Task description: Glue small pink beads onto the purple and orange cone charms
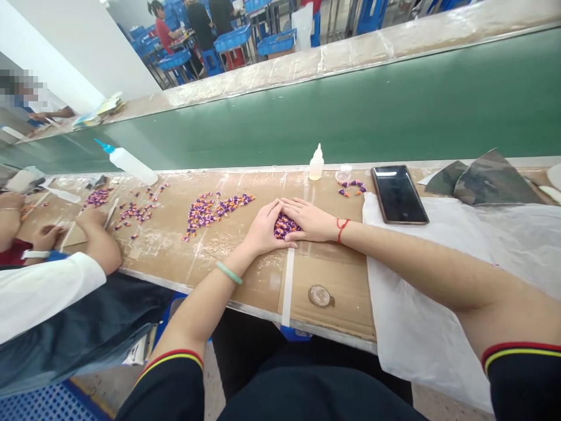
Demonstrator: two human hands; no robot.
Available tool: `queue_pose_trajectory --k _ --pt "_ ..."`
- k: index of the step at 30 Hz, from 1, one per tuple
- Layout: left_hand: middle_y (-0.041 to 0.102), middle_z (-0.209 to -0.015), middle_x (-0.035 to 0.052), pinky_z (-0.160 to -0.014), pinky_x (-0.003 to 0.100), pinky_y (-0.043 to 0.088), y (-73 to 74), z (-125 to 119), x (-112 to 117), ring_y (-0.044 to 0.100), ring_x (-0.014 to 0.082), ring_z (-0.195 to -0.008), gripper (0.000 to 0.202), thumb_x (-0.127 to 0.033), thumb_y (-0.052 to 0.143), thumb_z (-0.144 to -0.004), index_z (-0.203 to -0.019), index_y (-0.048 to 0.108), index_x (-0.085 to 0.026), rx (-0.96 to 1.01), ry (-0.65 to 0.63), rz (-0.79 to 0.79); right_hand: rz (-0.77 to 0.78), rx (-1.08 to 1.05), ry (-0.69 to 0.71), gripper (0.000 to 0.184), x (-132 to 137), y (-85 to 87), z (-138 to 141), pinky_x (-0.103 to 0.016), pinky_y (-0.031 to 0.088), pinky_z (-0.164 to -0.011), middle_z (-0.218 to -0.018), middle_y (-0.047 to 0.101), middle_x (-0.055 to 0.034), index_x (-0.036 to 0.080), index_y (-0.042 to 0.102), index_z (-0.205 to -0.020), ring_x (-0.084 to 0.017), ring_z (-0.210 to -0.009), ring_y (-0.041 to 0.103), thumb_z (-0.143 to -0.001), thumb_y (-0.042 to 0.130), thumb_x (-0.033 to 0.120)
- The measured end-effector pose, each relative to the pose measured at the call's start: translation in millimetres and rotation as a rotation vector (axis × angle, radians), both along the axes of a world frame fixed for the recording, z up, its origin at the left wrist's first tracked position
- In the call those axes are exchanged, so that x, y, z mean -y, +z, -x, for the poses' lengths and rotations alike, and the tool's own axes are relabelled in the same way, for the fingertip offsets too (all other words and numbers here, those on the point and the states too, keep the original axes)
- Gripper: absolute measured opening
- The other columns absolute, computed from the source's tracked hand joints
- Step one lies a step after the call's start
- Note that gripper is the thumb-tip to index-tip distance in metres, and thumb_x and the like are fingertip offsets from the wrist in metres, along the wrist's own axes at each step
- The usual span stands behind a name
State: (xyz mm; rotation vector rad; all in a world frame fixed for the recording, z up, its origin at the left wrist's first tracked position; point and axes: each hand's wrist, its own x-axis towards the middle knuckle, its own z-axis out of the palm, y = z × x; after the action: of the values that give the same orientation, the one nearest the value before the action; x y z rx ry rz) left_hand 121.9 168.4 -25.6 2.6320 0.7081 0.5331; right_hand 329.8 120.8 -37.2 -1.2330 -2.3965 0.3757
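Snugly, both hands (265,229) (308,219) around purple-orange pieces (287,226)

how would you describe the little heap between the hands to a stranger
On the long cardboard-topped bench, find the left hand with a green bangle and the right hand with a red string. The purple and orange heap they cup is the only one enclosed by hands.

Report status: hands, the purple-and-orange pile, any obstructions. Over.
Left hand and right hand cupped around small purple-and-orange pieces, fingertips meeting above them. Nothing between hands and pile. Black smartphone to the right, not touching.
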Motion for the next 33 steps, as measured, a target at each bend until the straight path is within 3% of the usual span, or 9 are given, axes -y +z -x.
queue_pose_trajectory --k 5,9,13,19,21,26,29,33 --pt "0.046 -0.152 0.0216 -0.123 0.054 0.029 0.1 -20.9 -26.2 0.04 0.0378 -0.144 0.118 -0.064 0.089 -0.053 -0.148 0.04 -0.016 -0.019 0.035 -0.001 0.003 -0.037 -0.112 0.09 -16.6 -3.4 -5.3 -0.059 0.024 -0.121 -0.158 0.036 -0.0236 0.006 0.032 -0.154 -0.037 -0.149 0.03 -0.09 0.054 0.065" --pt "0.045 -0.153 0.0235 -0.123 0.059 0.024 -4.0 -21.5 -46.3 0.034 0.0426 -0.146 0.117 -0.062 0.09 -0.053 -0.147 0.042 -0.012 0.003 0.112 -0.007 0.015 -0.086 -0.164 0.084 -43.4 -5.1 3.1 -0.058 0.023 -0.122 -0.155 0.041 -0.023 0.007 0.04 -0.149 -0.037 -0.149 0.032 -0.088 0.056 0.063" --pt "0.046 -0.152 0.0236 -0.121 0.056 0.03 -6.7 -23.3 -68.7 0.037 0.0403 -0.145 0.113 -0.054 0.092 -0.054 -0.146 0.041 -0.012 0.054 0.154 -0.002 0.012 -0.167 -0.212 0.074 -75.9 -2.7 11.6 -0.056 0.028 -0.12 -0.149 0.049 -0.0215 0.012 0.049 -0.141 -0.035 -0.144 0.039 -0.087 0.058 0.062" --pt "0.05 -0.148 0.0198 -0.118 0.051 0.036 -7.7 -43.0 -95.4 0.044 0.0361 -0.141 0.107 -0.044 0.09 -0.061 -0.149 0.035 -0.016 0.164 0.244 0.004 0.059 -0.372 -0.371 0.049 -123.0 2.8 18.7 -0.05 0.043 -0.104 -0.117 0.068 -0.0134 0.015 0.063 -0.112 -0.026 -0.113 0.062 -0.097 0.046 0.058" --pt "0.049 -0.148 0.0206 -0.118 0.052 0.035 -9.4 -51.0 -99.9 0.043 0.0369 -0.141 0.106 -0.043 0.087 -0.064 -0.15 0.032 -0.015 0.19 0.297 0.008 0.091 -0.467 -0.432 0.053 -136.7 2.8 18.2 -0.046 0.045 -0.101 -0.112 0.069 -0.0101 0.016 0.063 -0.11 -0.022 -0.107 0.064 -0.1 0.037 0.061" --pt "0.049 -0.147 0.022 -0.116 0.058 0.034 -15.4 -67.3 -102.4 0.044 0.0413 -0.138 0.108 -0.052 0.084 -0.063 -0.15 0.031 -0.016 0.195 0.412 0.013 0.163 -0.705 -0.553 0.082 -159.3 2.5 13.7 -0.033 0.047 -0.102 -0.123 0.068 -0.0099 0.018 0.061 -0.113 -0.019 -0.113 0.063 -0.096 0.002 0.072" --pt "0.048 -0.146 0.0231 -0.117 0.059 0.031 -19.4 -77.5 -102.3 0.041 0.0428 -0.139 0.105 -0.048 0.084 -0.062 -0.149 0.033 -0.015 0.179 0.466 0.011 0.21 -0.775 -0.577 0.09 -166.2 5.7 12.3 -0.028 0.051 -0.094 -0.118 0.07 -0.0106 0.018 0.062 -0.106 -0.017 -0.106 0.067 -0.09 0.0 0.081" --pt "0.039 -0.152 0.0264 -0.118 0.063 0.026 -24.1 -92.9 -108.9 0.034 0.045 -0.143 0.102 -0.044 0.081 -0.068 -0.151 0.03 -0.012 0.17 0.52 0.017 0.23 -0.748 -0.616 0.083 -174.8 16.0 10.4 -0.028 0.053 -0.088 -0.106 0.073 -0.0085 0.019 0.063 -0.092 -0.018 -0.095 0.068 -0.089 0.01 0.084"
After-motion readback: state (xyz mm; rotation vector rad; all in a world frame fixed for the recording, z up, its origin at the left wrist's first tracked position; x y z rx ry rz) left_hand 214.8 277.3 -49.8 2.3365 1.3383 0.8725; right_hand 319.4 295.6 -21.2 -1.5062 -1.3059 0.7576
